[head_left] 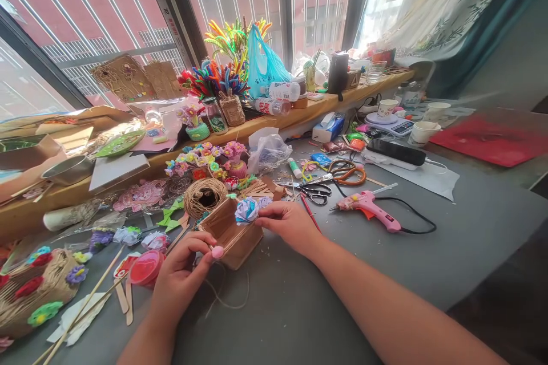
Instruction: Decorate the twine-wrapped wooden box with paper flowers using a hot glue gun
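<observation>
A small open box of wooden sticks (233,236) rests on the grey table (428,239) in front of me. My right hand (289,223) pinches a blue and white paper flower (247,209) against the box's far rim. My left hand (182,274) sits at the near left corner of the box, fingers closed on a small pink ball (217,251). A loose strand of twine (226,296) trails from the box across the table.
A pink glue gun (368,205) with a black cord lies to the right, with scissors (314,189) behind it. A ball of twine (204,195), a red lid (146,267), wooden sticks (124,296) and a flower-covered basket (34,291) lie left. Craft clutter fills the windowsill (274,125).
</observation>
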The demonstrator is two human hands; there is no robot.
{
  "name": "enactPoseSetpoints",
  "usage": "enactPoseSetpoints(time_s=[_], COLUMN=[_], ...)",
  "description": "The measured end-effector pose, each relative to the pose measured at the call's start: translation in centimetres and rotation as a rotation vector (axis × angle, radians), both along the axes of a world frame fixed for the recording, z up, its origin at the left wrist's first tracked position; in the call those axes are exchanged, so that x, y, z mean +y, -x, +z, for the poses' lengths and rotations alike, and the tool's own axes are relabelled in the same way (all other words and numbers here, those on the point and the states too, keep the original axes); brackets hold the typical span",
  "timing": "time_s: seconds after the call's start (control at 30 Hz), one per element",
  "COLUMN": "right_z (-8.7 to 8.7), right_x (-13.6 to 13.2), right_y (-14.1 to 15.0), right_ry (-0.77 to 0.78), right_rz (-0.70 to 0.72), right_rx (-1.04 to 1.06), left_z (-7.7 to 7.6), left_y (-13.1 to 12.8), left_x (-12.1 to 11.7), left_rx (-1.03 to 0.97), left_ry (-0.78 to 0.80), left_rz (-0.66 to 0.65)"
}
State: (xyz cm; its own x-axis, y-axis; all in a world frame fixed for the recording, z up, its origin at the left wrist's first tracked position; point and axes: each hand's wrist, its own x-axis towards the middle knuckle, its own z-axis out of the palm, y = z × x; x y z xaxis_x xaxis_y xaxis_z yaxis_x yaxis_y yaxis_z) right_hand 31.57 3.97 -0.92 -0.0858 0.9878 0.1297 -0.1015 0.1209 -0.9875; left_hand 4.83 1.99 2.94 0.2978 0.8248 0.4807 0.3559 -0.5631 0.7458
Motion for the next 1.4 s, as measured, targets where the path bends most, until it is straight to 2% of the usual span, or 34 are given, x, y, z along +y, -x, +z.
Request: enactPoseSetpoints(time_s=[0.37,0.6,0.7,0.97,1.4], right_z=[1.4,1.3,1.4,2.0,0.3], right_x=[-0.1,-0.9,-1.3,-2.9,-4.0], right_y=[-0.6,-1.4,-1.7,-1.0,0.7], right_ry=[0.065,0.156,0.183,0.181,0.194], right_rz=[0.036,-0.062,-0.056,0.051,0.136], right_rx=[0.045,0.172,0.214,0.204,0.093], left_z=[-0.4,-0.4,-0.5,-0.6,-1.0], left_y=[0.3,0.3,0.4,-0.2,-1.3], left_x=[-0.2,-0.2,-0.2,-0.2,-0.9], left_rx=[0.008,0.003,0.002,0.036,0.172], left_ry=[0.041,0.068,0.063,-0.032,-0.305], left_rz=[0.013,0.023,0.027,0.050,0.132])
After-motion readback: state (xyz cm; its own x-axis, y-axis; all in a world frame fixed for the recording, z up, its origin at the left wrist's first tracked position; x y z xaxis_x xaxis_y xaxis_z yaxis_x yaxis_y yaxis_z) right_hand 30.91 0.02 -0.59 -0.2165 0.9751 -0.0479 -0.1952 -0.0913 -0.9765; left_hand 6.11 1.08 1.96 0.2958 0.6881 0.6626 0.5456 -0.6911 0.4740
